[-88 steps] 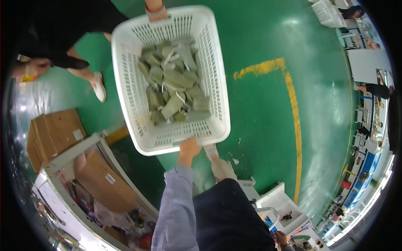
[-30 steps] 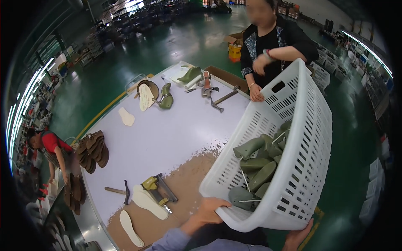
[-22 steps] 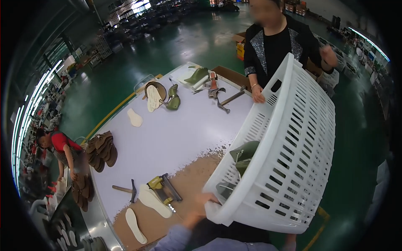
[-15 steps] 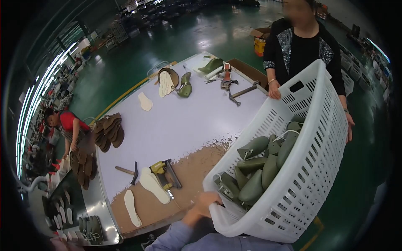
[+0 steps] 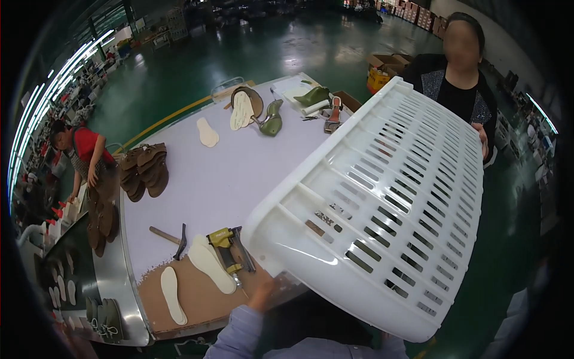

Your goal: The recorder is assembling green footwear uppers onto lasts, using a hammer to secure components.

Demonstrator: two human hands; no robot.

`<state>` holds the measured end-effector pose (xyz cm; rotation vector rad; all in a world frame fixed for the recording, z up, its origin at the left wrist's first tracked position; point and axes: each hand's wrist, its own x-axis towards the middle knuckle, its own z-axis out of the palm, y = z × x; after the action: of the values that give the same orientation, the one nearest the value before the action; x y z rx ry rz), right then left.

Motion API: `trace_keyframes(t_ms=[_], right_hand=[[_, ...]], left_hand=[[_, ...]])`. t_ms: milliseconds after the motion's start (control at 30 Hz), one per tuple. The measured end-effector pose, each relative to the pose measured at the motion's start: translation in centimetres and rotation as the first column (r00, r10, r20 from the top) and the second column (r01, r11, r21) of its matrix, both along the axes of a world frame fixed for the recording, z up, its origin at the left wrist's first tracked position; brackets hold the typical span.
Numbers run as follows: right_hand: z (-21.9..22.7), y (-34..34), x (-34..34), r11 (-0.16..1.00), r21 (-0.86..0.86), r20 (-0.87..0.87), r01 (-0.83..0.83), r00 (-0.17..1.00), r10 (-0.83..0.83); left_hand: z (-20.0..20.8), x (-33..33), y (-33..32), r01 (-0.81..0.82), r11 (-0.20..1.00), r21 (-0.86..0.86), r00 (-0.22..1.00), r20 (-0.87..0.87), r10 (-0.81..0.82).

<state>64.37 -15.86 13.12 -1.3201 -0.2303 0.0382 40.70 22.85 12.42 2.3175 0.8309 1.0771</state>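
Note:
A large white plastic basket (image 5: 371, 215) with slotted walls is tipped over the right side of the table. Its outer side faces me, and its rim leans toward the tabletop. My left hand (image 5: 261, 293) grips its near-left lower edge, with the fingertips hidden behind it. Behind the basket my right hand is out of sight. A co-worker's hand (image 5: 481, 142) holds the far-right end. The green shoe lasts inside are hidden now. Nearest my left hand lie a yellow and black pneumatic stapler (image 5: 224, 242), cream insoles (image 5: 210, 264) and a hammer (image 5: 167, 235).
Brown shoe uppers (image 5: 143, 172) are stacked at the table's left edge. Across the far side lie two green lasts (image 5: 272, 119), more cream insoles (image 5: 207, 131) and an orange-and-metal tool (image 5: 333, 113). Another person (image 5: 84, 152) works at left. Cartons (image 5: 385, 69) stand on the green floor behind.
The basket has turned over from its upright tilt, so its outside faces me and the lasts no longer show. My left hand has shifted left with it. The co-worker has moved right.

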Motion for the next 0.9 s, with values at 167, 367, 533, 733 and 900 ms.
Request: trace_keyframes(t_ms=[167,367,533,733,900], right_hand=[[-0.3,0.2,-1.2,0.993,-0.120,-0.001,0.000,1.000,0.000],[-0.9,-1.5,-7.8,0.965,-0.258,-0.068,0.053,0.995,-0.073],[-1.2,-0.3,-10.0,0.943,-0.332,-0.113,-0.020,0.993,-0.019],[-1.1,-2.1,-11.2,0.890,-0.442,-0.172,-0.110,0.984,0.037],[-1.5,-3.1,-12.1,0.857,-0.486,-0.224,-0.173,0.972,0.069]], left_hand=[[10.4,3.6,0.4,0.036,0.677,-0.736,0.976,0.172,0.134],[17.1,1.9,2.6,0.206,0.881,-0.426,0.960,-0.087,-0.267],[10.4,3.0,-0.6,0.018,0.606,-0.795,0.994,0.077,0.072],[8.2,6.5,-5.8,0.482,0.551,-0.681,0.780,0.620,0.084],[13.6,7.8,-9.6,0.748,0.514,-0.421,0.658,0.570,-0.491]])
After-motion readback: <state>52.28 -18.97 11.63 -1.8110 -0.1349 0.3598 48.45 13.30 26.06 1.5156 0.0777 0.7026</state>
